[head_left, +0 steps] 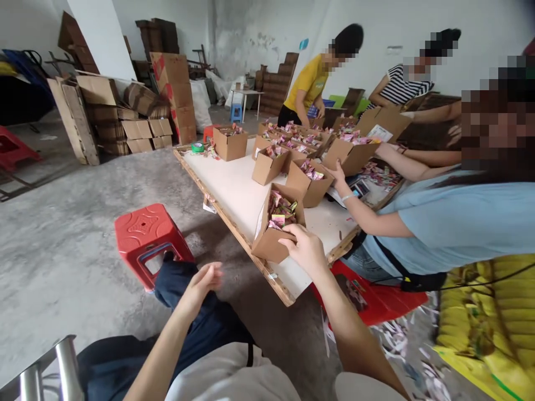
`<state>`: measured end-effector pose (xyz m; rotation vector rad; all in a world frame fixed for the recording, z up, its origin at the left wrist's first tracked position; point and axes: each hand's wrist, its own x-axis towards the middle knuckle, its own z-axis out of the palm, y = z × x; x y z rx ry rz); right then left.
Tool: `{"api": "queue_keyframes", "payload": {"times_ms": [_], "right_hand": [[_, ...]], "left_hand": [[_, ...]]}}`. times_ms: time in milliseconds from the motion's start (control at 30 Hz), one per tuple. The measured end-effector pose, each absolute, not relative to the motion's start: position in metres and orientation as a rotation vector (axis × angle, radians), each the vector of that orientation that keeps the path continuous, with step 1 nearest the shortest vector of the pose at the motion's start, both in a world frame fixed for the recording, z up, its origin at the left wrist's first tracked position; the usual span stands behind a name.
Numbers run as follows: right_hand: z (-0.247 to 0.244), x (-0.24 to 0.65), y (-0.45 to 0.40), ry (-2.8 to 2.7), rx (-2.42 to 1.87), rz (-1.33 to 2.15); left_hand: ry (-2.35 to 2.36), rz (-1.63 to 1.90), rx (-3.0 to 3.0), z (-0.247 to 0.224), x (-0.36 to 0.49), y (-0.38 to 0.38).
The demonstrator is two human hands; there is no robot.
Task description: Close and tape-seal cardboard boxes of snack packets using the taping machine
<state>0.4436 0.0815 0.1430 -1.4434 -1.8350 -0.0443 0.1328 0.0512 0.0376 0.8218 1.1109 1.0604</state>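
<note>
My right hand [307,250] grips the near rim of an open cardboard box [270,245], fingers over the edge and thumb against the outside. Small pink and green packets [282,209] fill that box, which stands near the table's front corner. Over my lap, apart from the table, my left hand [204,279] hangs with loosely bent fingers; they are slightly blurred, and nothing shows in them. Just behind the gripped box stands another box of packets [309,186].
More filled boxes [270,167] crowd the wood-edged white table [228,186]. A co-worker in light blue [443,214] sits close on the right, hands at a tilted box [349,156]. A red stool [144,228] stands left; yellow sacks [480,312] lie right.
</note>
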Motion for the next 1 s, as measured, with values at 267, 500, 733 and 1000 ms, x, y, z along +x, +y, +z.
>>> {"api": "queue_keyframes", "payload": {"times_ms": [267,500,733,1000], "right_hand": [[0.181,0.457,0.085,-1.838,-1.368,0.043],[0.210,0.457,0.033,-1.967,-1.201,-0.018],[0.228,0.438,-0.010,-2.075,-1.020,-0.122],[0.212,0.328,0.016,-2.311,-0.391,0.084]], "left_hand": [[0.929,0.786,0.560,0.034,0.241,0.102],[0.650,0.742,0.302,0.057,0.283,0.078],[0.491,0.933,0.201,0.067,0.270,0.052],[0.687,1.553,0.034,0.033,0.138,0.023]]}}
